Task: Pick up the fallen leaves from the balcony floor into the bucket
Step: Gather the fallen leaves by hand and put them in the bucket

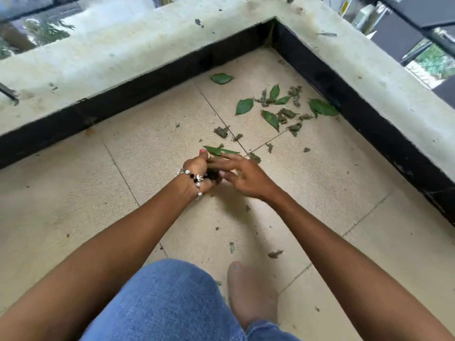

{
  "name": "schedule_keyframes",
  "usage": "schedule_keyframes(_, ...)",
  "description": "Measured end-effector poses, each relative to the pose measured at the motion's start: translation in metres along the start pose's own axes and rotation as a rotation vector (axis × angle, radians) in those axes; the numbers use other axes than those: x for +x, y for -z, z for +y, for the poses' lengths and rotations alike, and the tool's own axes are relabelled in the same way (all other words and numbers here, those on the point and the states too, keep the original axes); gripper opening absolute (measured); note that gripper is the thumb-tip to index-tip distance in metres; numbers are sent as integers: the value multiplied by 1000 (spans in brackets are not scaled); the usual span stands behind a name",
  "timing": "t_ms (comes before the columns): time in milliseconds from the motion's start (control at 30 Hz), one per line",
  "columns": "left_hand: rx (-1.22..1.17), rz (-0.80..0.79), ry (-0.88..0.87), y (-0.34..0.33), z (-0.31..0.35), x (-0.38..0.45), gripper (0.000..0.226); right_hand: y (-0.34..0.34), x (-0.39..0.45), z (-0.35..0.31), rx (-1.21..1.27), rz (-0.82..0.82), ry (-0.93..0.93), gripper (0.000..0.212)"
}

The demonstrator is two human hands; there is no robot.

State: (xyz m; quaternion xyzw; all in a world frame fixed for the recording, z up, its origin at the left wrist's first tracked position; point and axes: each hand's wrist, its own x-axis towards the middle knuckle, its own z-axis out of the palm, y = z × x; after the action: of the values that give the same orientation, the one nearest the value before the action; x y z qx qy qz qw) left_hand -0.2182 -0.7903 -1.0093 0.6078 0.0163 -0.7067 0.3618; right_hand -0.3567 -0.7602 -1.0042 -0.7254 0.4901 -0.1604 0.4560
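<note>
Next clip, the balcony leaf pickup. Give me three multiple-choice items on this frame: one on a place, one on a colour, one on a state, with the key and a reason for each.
1. Where do most loose leaves lie?
A. In the floor corner by the black wall base
B. On top of the concrete ledge
C. On the person's knee

2. What colour is the left thumbnail?
A. Blue
B. Pink
C. Bare

3. What is the left hand doing?
A. Lying flat on the tile
B. Gripping gathered leaves
C. Hanging empty

Key: 1 A, the cluster sits on the tiles near the corner. 2 B, the nail shows pink. 3 B, its fingers curl round a dark bunch with a green leaf sticking out, while the right hand reaches in with spread fingers.
</note>
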Motion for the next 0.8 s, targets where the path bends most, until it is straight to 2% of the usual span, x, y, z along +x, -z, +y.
schedule_keyframes(67, 12, 32, -27, 6, 11, 7, 35, 14, 16, 0, 368, 173, -19, 29)
schedule_keyframes(100, 25, 39, -39, 10, 17, 11, 37, 22, 28, 2, 368, 262, -69, 25)
schedule_keyframes(167, 60, 32, -60, 15, 26, 17, 41, 32, 52, 17, 44, 350, -178, 27)
schedule_keyframes(200, 77, 30, -67, 18, 29, 19, 43, 34, 62, 25, -128, 323, -214, 36)
schedule_keyframes(300, 124, 50, -66, 29, 32, 22, 47, 20, 84, 37, -411, 81, -228, 67)
schedule_keyframes(367, 133, 59, -48, 36, 31, 23, 49, -1, 90, 40, -618, -32, -145, 72)
schedule_keyframes(400, 133, 63, -37, 39, 30, 23, 50, -7, 89, 40, -689, -43, -91, 68)
schedule_keyframes(467, 143, 66, -22, 42, 28, 23, 52, -10, 78, 44, -736, -8, 52, 50)
schedule_keyframes(533, 158, 51, -21, 43, 25, 22, 52, -3, 61, 58, -767, 121, 140, 31)
schedule_keyframes(567, 164, 41, -24, 43, 24, 23, 50, 2, 51, 66, -748, 211, 132, 28)
schedule_keyframes(667, 174, 13, -32, 38, 17, 21, 39, 15, 15, 76, -634, 338, -13, 40)
schedule_keyframes(767, 157, 19, -66, 32, 10, 19, 26, 1, -8, 79, -557, 256, -116, 40)
schedule_keyframes(800, 149, 17, -72, 31, 9, 18, 22, -4, -14, 79, -542, 228, -137, 46)
